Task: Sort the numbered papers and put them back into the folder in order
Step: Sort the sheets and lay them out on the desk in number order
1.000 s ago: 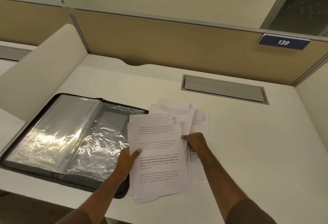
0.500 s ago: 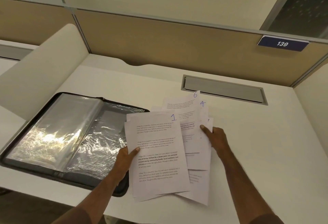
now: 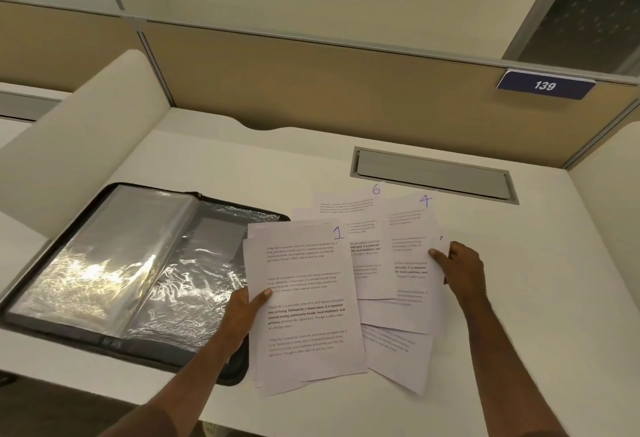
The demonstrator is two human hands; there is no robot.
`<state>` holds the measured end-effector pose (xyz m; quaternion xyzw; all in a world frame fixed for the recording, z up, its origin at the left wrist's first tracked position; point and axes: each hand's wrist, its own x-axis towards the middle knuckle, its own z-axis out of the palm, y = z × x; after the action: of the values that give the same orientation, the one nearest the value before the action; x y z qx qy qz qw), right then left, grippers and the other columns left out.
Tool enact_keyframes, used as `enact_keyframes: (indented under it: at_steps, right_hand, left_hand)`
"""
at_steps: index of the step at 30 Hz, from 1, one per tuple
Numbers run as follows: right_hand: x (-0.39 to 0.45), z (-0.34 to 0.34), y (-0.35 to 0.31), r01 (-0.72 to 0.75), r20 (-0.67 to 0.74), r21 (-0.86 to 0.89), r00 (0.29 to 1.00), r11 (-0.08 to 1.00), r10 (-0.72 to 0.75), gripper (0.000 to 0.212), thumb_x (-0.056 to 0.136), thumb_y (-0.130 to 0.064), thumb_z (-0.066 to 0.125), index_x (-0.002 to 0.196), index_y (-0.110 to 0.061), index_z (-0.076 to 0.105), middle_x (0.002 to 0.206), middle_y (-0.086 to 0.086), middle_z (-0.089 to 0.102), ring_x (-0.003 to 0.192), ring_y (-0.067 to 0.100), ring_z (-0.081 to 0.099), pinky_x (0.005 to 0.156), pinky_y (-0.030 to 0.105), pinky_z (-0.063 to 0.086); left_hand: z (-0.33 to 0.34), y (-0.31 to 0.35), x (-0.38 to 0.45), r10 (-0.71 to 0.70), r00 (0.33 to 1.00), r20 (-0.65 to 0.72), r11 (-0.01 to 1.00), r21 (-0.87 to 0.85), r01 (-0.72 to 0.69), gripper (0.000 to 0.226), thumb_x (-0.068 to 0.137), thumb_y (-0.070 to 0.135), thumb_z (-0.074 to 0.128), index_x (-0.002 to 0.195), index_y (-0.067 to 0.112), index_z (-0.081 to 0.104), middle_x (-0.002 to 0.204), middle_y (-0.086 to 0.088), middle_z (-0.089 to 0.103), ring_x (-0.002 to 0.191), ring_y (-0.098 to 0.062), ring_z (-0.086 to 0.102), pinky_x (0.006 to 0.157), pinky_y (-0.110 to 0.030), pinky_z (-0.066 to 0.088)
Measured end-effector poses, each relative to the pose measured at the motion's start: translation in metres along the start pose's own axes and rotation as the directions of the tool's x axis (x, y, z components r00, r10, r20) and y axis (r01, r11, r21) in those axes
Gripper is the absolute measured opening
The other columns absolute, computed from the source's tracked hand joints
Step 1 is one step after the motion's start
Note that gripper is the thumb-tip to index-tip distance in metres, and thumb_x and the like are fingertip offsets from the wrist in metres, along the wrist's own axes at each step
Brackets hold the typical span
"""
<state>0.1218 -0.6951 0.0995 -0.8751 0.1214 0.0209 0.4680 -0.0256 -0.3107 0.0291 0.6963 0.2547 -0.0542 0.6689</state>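
From the head camera: looking down at a white desk with a tan wall panel standing behind it. Showing a grey flap set into the desk past the fingers, and a blue sign reading 139 up on the panel.

Lying open to the left of the fingers: a black folder with shiny clear sleeves, shining bright where the light hits.

Gripping the paper marked 1 with the left hand, thumb curled on top at its left edge, other fingers tucked under. Lying partly over the folder's right corner.

Pinching the paper marked 4 with the right hand, thumb on top near its right edge, other fingers behind. Peeking out just above that thumb: a small 7 on another sheet.

Sitting between the two hands: the paper marked 6, partly under sheet 1.

Hard to make out: more sheets hiding below the numbered ones, numbers covered. Print too small and blurry to read. Under-fingers of both hands hidden by paper. Arms cut off at the bottom edge. Room past the panel showing only a pale wall and a dark, spotted pane at the top right.
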Motion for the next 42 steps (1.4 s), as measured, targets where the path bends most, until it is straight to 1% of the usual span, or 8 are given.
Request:
enact_keyframes:
  at_steps: [7,11,13,21,26,30,37,42]
  right_hand:
    - [-0.003,-0.003,0.019,0.111,-0.151,-0.406,0.971,0.907,-0.186,0.037,0.102,-0.019,0.057,0.068,-0.010,0.047,0.065,0.010,0.059,0.056,0.026,0.050,0.052,0.030,0.033]
    - [-0.009,0.001,0.026,0.113,-0.202,-0.514,0.948,0.850,-0.248,0.028,0.104,-0.019,0.052,0.113,-0.001,0.072,0.110,0.025,0.072,0.088,0.044,0.070,0.076,0.046,0.055]
    - [-0.014,0.001,0.025,0.131,-0.234,-0.514,0.929,0.847,-0.285,0.032,0.104,-0.019,0.052,0.128,-0.004,0.067,0.126,0.025,0.066,0.099,0.046,0.070,0.083,0.051,0.056]
    - [-0.030,-0.021,-0.025,0.347,-0.426,-0.173,0.817,0.922,-0.388,0.023,0.103,-0.012,0.056,0.116,-0.004,0.073,0.100,0.007,0.075,0.079,0.011,0.066,0.071,0.018,0.048]
    - [-0.031,-0.031,-0.055,0.231,-0.194,0.407,0.967,0.884,-0.163,0.016,0.096,-0.006,0.064,0.110,-0.011,0.072,0.088,-0.016,0.075,0.080,-0.002,0.069,0.075,0.008,0.051]
    - [-0.037,-0.008,-0.042,0.051,0.089,0.541,0.989,0.840,-0.117,0.013,0.093,-0.003,0.066,0.100,-0.009,0.074,0.085,0.000,0.077,0.074,0.014,0.068,0.070,0.023,0.056]
    - [-0.078,0.063,-0.008,-0.313,0.407,0.589,0.911,0.745,0.060,0.018,0.097,-0.006,0.060,0.113,-0.003,0.068,0.104,0.021,0.075,0.083,0.027,0.073,0.070,0.032,0.060]
    - [-0.093,0.077,-0.001,-0.328,0.505,0.432,0.860,0.840,0.076,0.018,0.098,-0.015,0.063,0.113,-0.011,0.072,0.102,0.011,0.078,0.087,0.025,0.076,0.066,0.028,0.057]
  left_hand:
    - [0.003,0.006,-0.002,-0.011,1.000,0.016,0.998,-0.063,0.012,0.021,0.097,0.020,0.063,0.113,0.009,0.069,0.099,-0.012,0.078,0.088,-0.034,0.076,0.082,-0.055,0.060]
    - [0.007,0.016,-0.003,-0.005,0.997,0.083,0.991,-0.134,0.016,0.034,0.095,0.029,0.070,0.120,0.007,0.067,0.109,-0.016,0.075,0.097,-0.038,0.073,0.089,-0.059,0.057]
    - [0.010,0.024,-0.005,0.002,0.993,0.114,0.985,-0.170,0.018,0.052,0.084,0.041,0.075,0.123,0.007,0.066,0.112,-0.017,0.074,0.101,-0.039,0.072,0.090,-0.058,0.056]
    - [0.035,0.051,-0.004,0.004,0.987,0.163,0.937,-0.345,0.053,0.052,0.086,0.031,0.077,0.128,0.006,0.060,0.117,-0.018,0.072,0.102,-0.036,0.072,0.075,-0.040,0.062]
    - [0.049,0.065,-0.006,-0.057,0.982,0.180,0.911,-0.393,0.125,0.034,0.086,0.026,0.067,0.112,0.004,0.070,0.110,-0.022,0.074,0.095,-0.036,0.074,0.075,-0.042,0.062]
    - [0.060,0.071,-0.009,-0.035,0.994,0.102,0.889,-0.451,0.077,0.017,0.097,0.013,0.059,0.109,0.015,0.072,0.107,-0.015,0.076,0.093,-0.031,0.075,0.083,-0.047,0.061]
    - [0.063,0.058,-0.007,-0.014,0.994,0.106,0.924,-0.380,0.053,0.034,0.097,0.003,0.059,0.126,0.020,0.060,0.111,-0.010,0.076,0.098,-0.031,0.074,0.080,-0.048,0.061]
    - [0.051,0.046,-0.011,-0.067,0.989,0.133,0.960,-0.260,0.100,0.040,0.090,-0.006,0.065,0.105,0.031,0.063,0.098,-0.005,0.079,0.091,-0.033,0.075,0.085,-0.054,0.058]
